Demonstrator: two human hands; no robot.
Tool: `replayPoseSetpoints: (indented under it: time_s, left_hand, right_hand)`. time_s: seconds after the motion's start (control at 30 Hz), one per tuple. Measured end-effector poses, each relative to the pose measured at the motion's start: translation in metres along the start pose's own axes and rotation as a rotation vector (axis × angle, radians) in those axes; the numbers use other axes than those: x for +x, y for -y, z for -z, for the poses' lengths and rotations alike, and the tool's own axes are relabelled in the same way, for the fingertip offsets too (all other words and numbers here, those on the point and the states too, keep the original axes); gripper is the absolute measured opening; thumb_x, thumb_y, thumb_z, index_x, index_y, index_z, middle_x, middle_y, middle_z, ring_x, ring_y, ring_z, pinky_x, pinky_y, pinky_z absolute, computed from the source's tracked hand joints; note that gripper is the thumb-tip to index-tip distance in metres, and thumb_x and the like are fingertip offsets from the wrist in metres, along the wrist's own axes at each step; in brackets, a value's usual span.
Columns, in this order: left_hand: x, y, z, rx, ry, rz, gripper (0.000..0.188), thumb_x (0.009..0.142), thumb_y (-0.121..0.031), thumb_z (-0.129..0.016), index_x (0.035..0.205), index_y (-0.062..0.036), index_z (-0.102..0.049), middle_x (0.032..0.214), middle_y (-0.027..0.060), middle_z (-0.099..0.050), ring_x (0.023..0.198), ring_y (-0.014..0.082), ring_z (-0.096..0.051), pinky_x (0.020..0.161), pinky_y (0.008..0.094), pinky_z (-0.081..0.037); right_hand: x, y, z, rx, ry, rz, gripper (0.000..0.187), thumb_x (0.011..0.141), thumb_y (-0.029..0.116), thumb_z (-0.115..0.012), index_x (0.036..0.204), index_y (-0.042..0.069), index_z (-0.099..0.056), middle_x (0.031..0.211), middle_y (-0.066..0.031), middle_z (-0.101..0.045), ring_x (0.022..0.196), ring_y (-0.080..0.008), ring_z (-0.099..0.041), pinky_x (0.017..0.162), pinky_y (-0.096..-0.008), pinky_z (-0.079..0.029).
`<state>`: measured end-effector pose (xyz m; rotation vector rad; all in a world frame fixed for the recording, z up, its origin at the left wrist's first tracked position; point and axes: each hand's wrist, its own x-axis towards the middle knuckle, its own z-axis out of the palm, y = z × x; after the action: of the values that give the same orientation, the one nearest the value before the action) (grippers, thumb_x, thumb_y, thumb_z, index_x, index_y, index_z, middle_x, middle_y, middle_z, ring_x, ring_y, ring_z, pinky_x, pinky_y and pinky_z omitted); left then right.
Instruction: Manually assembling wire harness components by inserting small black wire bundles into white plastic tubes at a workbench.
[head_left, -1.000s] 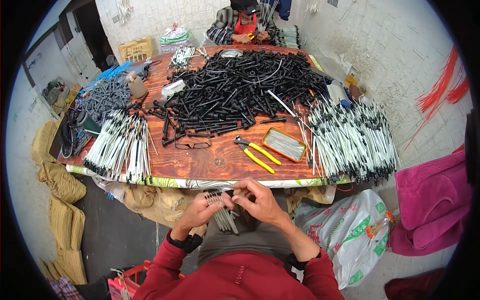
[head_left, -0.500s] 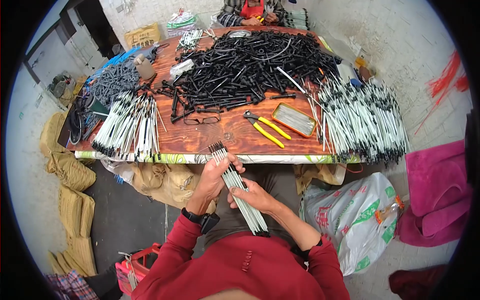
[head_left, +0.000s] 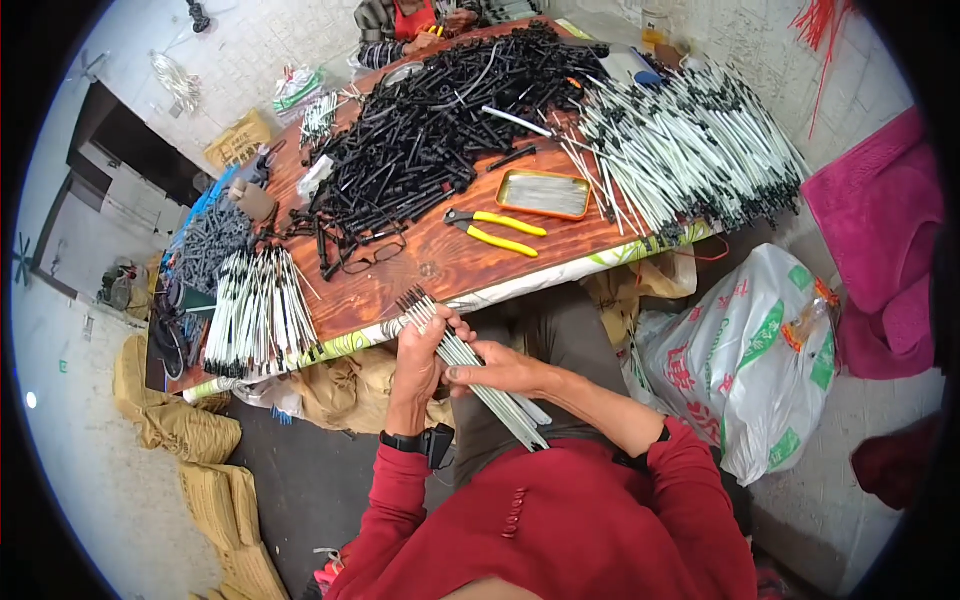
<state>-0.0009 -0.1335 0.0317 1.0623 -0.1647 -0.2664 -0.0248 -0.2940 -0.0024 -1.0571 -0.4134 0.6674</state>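
A bundle of thin white rods with black ends (head_left: pixel 512 412) slants over my lap, its upper tips near the table edge. My left hand (head_left: pixel 420 345) is closed round the upper part of the bundle. Lower down, my right hand (head_left: pixel 498 367) wraps it with the thumb across the rods. At their lower ends the rods fan apart slightly. Beyond my hands, yellow-handled cutting pliers (head_left: pixel 505 232) lie beside an orange-rimmed tin (head_left: pixel 545 211) of thin metal pins. Dark-framed glasses (head_left: pixel 375 255) rest to the left of the pliers.
The wooden table (head_left: pixel 345 305) bears a large heap of black plastic parts (head_left: pixel 420 130), white rods at left (head_left: pixel 262 312) and more rods at right (head_left: pixel 690 150). A co-worker's hands (head_left: pixel 440 30) are at the far side. A white plastic bag (head_left: pixel 740 365) stands to my right.
The whole view has tilted, so the table now slopes up to the right. The bundle's lower ends have spread a little, and both hands remain closed on it.
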Motion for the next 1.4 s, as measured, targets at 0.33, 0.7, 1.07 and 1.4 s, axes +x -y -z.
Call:
replayPoseSetpoints:
  time_s: [0.33, 0.7, 1.07, 1.4]
  left_hand:
    - [0.018, 0.000, -0.009, 0.002, -0.070, 0.036, 0.028, 0.100, -0.023, -0.060, 0.118, -0.0021, -0.056, 0.097, 0.0063, -0.060, 0.087, 0.0171, -0.061, 0.086, 0.0354, -0.055]
    - [0.022, -0.004, -0.004, -0.250, 0.015, -0.107, 0.074, 0.099, -0.023, -0.057, 0.157, -0.0208, -0.012, 0.126, 0.0144, -0.055, 0.102, 0.0291, -0.062, 0.088, 0.0437, -0.054]
    - [-0.013, -0.011, -0.013, -0.062, -0.031, -0.133, 0.076, 0.101, -0.031, -0.055, 0.158, -0.0131, -0.009, 0.146, 0.0223, -0.045, 0.127, 0.0381, -0.052, 0.104, 0.0494, -0.044]
    - [0.021, -0.010, 0.014, -0.226, 0.006, 0.242, 0.040, 0.105, -0.035, -0.044, 0.121, 0.0005, -0.052, 0.102, 0.0163, -0.069, 0.114, 0.0362, -0.062, 0.097, 0.0499, -0.051]
  right_hand:
    - [0.012, 0.013, 0.006, 0.002, -0.152, -0.115, 0.028, 0.100, 0.031, -0.056, 0.091, 0.005, -0.053, 0.081, -0.0010, -0.057, 0.071, -0.0108, -0.059, 0.063, -0.0271, -0.050]
    - [0.032, -0.021, 0.024, -0.026, -0.145, -0.053, 0.016, 0.098, 0.021, -0.056, 0.094, 0.007, -0.061, 0.077, -0.0018, -0.061, 0.066, -0.0123, -0.060, 0.061, -0.0296, -0.052]
    - [0.015, 0.015, 0.016, -0.018, -0.144, 0.074, 0.020, 0.102, 0.025, -0.052, 0.103, 0.006, -0.057, 0.083, -0.0002, -0.055, 0.069, -0.0098, -0.056, 0.066, -0.0284, -0.051]
    - [0.024, 0.025, 0.011, -0.133, 0.005, -0.076, 0.028, 0.098, 0.029, -0.058, 0.106, 0.002, -0.060, 0.090, -0.0061, -0.064, 0.079, -0.0137, -0.065, 0.070, -0.0304, -0.055]
